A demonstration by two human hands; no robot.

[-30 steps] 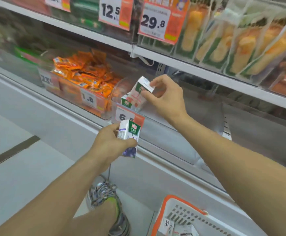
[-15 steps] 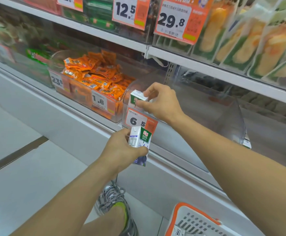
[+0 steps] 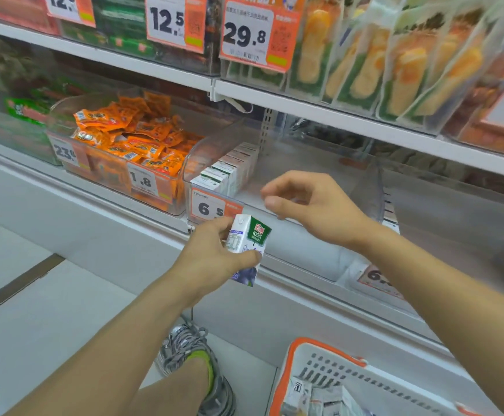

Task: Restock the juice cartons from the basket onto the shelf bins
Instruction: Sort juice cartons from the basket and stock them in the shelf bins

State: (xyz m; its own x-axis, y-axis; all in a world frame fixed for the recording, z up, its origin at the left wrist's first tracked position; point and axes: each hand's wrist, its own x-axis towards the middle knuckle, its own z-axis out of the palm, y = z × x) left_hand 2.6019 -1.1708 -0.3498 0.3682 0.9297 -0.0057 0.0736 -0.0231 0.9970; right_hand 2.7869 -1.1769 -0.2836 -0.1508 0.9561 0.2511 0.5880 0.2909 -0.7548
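Observation:
My left hand [image 3: 211,253] grips a small white and green juice carton [image 3: 248,244] upright, just below the front of a clear shelf bin [image 3: 364,187] tagged 6.5. A row of matching cartons [image 3: 229,169] stands along the bin's left side. Just in front of the bin's front wall hovers my right hand [image 3: 310,205], holding nothing, its fingers loosely curled. At the bottom right sits a white basket with an orange rim [image 3: 328,352], with more cartons [image 3: 313,397] lying in it.
Left of the juice bin, another clear bin holds orange snack packets [image 3: 130,136]. The shelf above carries price tags and hanging bags of orange food [image 3: 394,61]. My shoe [image 3: 190,358] rests on the pale floor beside the basket.
My right hand set its carton into the bin's row, let go, and drew back to the front of the bin. The left hand still holds its carton in the same spot.

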